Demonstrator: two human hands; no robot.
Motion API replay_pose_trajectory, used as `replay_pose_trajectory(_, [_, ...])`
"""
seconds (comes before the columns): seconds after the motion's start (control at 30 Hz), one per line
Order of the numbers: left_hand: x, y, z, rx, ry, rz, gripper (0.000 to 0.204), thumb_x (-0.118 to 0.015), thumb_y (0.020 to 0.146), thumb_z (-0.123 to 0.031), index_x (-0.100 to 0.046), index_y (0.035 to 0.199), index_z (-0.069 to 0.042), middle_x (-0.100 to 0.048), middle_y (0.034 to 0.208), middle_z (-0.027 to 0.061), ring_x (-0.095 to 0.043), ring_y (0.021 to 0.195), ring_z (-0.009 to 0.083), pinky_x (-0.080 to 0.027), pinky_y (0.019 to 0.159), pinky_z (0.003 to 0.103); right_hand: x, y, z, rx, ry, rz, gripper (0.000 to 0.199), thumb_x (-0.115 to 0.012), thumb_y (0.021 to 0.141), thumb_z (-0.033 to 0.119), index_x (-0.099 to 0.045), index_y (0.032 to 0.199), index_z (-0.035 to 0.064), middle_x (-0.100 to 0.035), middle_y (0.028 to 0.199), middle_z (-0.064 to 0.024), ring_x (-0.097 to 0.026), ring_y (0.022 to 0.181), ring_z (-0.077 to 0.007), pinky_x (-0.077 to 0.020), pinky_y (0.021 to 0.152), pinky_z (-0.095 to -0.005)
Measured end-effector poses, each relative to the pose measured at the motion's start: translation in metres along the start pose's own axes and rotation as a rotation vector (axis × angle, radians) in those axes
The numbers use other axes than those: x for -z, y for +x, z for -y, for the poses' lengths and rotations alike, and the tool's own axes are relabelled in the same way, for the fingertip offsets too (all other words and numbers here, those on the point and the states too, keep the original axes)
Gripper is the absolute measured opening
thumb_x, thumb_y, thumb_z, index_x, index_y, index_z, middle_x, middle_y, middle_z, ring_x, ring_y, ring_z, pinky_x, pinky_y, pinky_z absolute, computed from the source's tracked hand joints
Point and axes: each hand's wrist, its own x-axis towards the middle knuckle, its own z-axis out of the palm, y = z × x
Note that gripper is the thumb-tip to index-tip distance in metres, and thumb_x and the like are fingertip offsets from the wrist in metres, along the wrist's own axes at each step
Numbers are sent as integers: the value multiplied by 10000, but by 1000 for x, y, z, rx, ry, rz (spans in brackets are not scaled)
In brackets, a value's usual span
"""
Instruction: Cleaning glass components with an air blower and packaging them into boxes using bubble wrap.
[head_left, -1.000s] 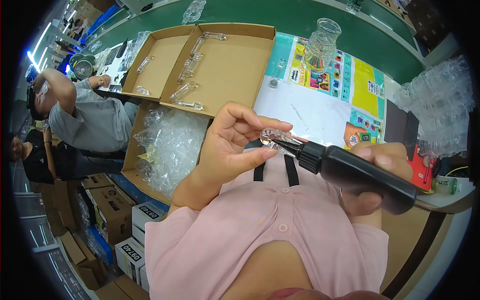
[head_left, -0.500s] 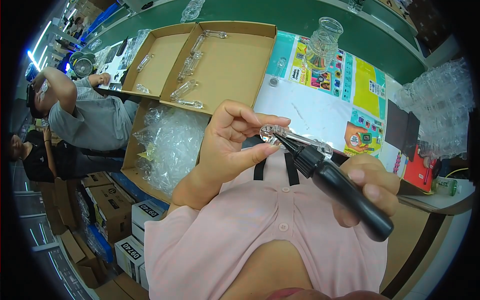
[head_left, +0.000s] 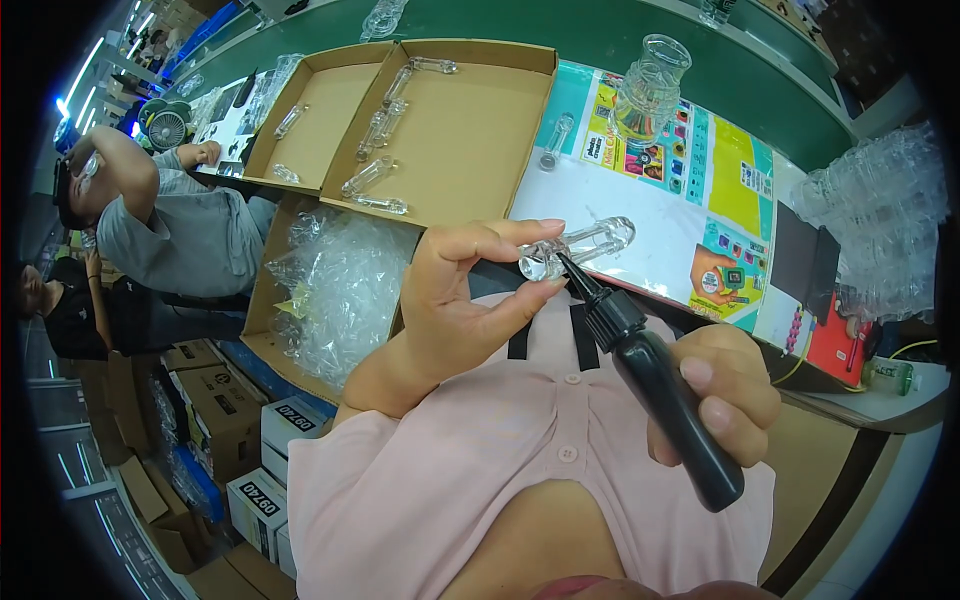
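Note:
My left hand [head_left: 462, 290] pinches a clear glass-like handle piece [head_left: 598, 238] by its near, rounded end, between thumb and forefinger. The piece's far end points up and to the right. My right hand [head_left: 725, 395] is closed around a black squeeze bottle [head_left: 660, 400] with a ribbed collar and a thin pointed nozzle. The nozzle tip meets the near end of the clear piece, close to my left thumb. Whether anything comes out of the tip is too small to tell.
Several similar clear pieces [head_left: 377, 178] lie in a shallow cardboard tray [head_left: 470, 140]. One more clear piece [head_left: 557, 140] and a clear glass vessel [head_left: 648, 95] rest on the printed board [head_left: 600, 190]. Stacked clear vessels [head_left: 870, 210] stand at right, plastic bags [head_left: 340, 290] at left. A co-worker [head_left: 185, 220] sits far left.
The clear piece has swung so its far end points up and right. My right hand and the bottle have shifted left and down, with the bottle steeper.

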Motion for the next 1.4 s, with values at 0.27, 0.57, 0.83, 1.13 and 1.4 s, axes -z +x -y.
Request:
replay_pose_trajectory(0.27, [2,0,4,-144,180,26,468,-682,670,118,-371,976,-51,-568,1031,269,-585,983,293,-469,838,356,-2,-4,-1,59,-44,-23,440,-528,871,364,-419,1025,-33,-521,863,-205,-517,483,-214,-444,366,-262])
replay_pose_trajectory(0.57, [1,6,6,-469,644,45,419,-736,598,45,-450,886,-61,-609,1044,156,-604,920,287,-503,762,346,28,-10,0,-422,73,71,642,-555,828,478,-323,1215,22,-482,972,-184,-541,707,-217,-473,579,-337])
replay_pose_trajectory(0.83, [-7,8,25,-244,451,25,454,-695,654,106,-405,958,-66,-603,1012,194,-582,993,309,-447,875,383,8,-9,-56,-1122,628,-899,494,-445,907,293,-334,1310,29,-546,1055,-213,-568,630,-152,-404,383,-179])
replay_pose_trajectory(1.13, [-16,15,50,399,-481,-72,346,-577,756,109,-402,1024,-23,-549,1096,227,-558,1042,267,-434,911,346,91,-103,-133,-977,1110,-1255,294,-497,865,47,-434,1088,-134,-529,1037,-230,-554,1003,-314,-475,916,-374])
replay_pose_trajectory(1.4, [-29,30,73,555,-666,-32,313,-547,803,29,-431,1093,6,-538,1072,151,-557,1017,230,-432,924,363,108,-125,-180,-1171,-43,-437,318,-639,795,97,-501,1059,-13,-601,940,-80,-584,862,-182,-461,762,-267])
